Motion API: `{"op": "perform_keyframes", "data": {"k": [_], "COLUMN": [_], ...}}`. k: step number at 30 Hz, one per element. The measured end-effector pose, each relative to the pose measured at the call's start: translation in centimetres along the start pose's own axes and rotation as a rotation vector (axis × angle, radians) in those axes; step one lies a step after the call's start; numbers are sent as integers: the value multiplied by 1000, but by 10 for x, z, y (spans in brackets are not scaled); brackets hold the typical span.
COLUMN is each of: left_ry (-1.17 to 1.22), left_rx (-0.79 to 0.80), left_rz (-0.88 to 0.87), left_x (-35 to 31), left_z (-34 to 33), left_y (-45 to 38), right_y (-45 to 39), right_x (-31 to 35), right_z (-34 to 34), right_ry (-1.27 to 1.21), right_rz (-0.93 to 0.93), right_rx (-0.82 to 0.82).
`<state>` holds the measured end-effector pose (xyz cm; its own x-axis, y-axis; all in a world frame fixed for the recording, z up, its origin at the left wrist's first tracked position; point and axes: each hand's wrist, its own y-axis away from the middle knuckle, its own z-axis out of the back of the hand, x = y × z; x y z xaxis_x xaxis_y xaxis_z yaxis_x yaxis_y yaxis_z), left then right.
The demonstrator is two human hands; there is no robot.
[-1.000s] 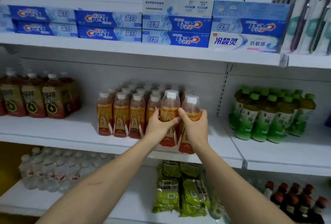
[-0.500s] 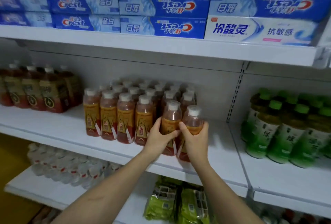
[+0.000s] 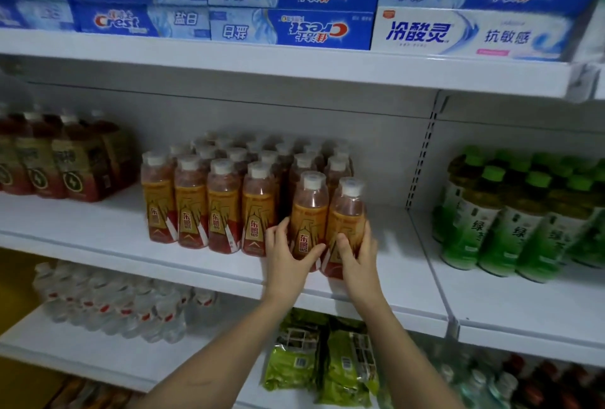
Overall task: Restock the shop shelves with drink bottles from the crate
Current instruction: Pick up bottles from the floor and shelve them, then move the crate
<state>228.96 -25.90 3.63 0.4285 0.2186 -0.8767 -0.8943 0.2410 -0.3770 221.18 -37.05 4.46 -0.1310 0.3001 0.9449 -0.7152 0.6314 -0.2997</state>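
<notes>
Two orange-labelled drink bottles with white caps stand side by side at the front of the white middle shelf (image 3: 108, 235). My left hand (image 3: 288, 258) grips the left bottle (image 3: 309, 212) around its lower half. My right hand (image 3: 358, 254) grips the right bottle (image 3: 347, 215) the same way. Both bottles sit at the right end of a block of several matching orange bottles (image 3: 226, 199). The crate is not in view.
Dark red drink bottles (image 3: 62, 159) stand at the shelf's left, green tea bottles (image 3: 510, 215) on the adjoining shelf to the right. Toothpaste boxes (image 3: 288, 6) fill the shelf above. Water bottles (image 3: 114, 304) and green packets (image 3: 324, 366) lie on the shelf below.
Both hands have carried the two bottles down and back onto the shelf, beside the front row. The camera has moved closer to the shelves.
</notes>
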Motion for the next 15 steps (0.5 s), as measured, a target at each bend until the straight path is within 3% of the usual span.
{"op": "perform_keyframes", "data": {"k": [6,15], "left_ry": [9,52], "left_rx": [-51,-164], "left_rz": [-20,28], "left_x": [-5,0], "left_z": [1,-2], "left_y": [2,4], "right_y": [1,-6], "right_x": [0,0], "right_z": [8,-1], "right_ry": [-110,103], "right_rz": [-6,-17], "right_rx": [122,149]}}
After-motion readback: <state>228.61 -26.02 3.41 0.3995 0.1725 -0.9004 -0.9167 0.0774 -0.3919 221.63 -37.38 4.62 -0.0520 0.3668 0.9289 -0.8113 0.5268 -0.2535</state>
